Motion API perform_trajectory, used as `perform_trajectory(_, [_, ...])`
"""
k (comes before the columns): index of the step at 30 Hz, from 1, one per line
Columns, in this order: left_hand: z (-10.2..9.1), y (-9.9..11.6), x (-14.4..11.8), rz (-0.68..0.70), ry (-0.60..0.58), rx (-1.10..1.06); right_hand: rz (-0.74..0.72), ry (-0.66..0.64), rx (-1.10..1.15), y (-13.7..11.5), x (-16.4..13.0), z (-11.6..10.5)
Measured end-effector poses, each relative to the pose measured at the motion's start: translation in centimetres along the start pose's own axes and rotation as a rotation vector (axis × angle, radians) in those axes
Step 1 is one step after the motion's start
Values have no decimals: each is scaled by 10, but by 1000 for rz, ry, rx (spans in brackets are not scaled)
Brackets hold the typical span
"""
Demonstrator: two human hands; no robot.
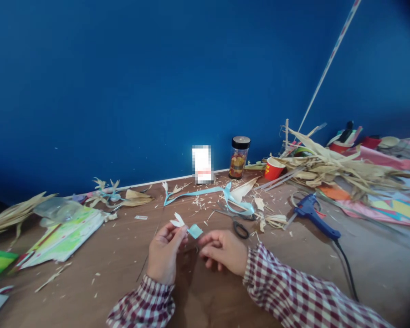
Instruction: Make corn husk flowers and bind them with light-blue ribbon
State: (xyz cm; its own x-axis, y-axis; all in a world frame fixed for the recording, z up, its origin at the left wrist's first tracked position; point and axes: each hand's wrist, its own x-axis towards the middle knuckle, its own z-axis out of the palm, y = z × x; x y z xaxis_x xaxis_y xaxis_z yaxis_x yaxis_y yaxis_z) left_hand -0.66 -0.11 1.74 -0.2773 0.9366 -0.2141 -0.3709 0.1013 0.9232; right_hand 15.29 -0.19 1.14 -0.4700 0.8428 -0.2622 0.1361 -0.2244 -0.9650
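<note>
Ribbon bit, pale blue, sits between both hands; left hand pinches it with a white husk petal, right hand pinches its other edge.

Both hands, left hand and right hand, meet, fingers pinched.

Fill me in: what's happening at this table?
A person in a checked shirt holds a small husk flower in the left hand, with the right hand pinching the light blue ribbon piece attached to it. Scissors, a blue glue gun and dried husks lie on the brown table.
</note>
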Motion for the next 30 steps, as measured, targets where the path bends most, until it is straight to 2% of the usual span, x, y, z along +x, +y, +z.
perform_trajectory(5, [-4, 6, 7, -88, 25, 36, -75, 54, -442, -18, -34, -33])
perform_trajectory(8, [-7, 5, 10, -116, 10, 87, -174, 219, -858, -30, -47, -58])
perform_trajectory(11, [-8, 4, 12, -125, 3, 129, -171, 344, -1138, -32, -50, -74])
perform_trajectory(19, [-10, 4, 9, -121, -22, 169, -112, 398, -1330, -22, -34, -77])
perform_trajectory(24, [-7, 3, 11, -132, 6, 145, -6, 365, -1429, -25, -24, -75])
perform_trajectory(30, [-7, 5, 11, -141, 12, 146, 21, 290, -1496, -32, -33, -71])
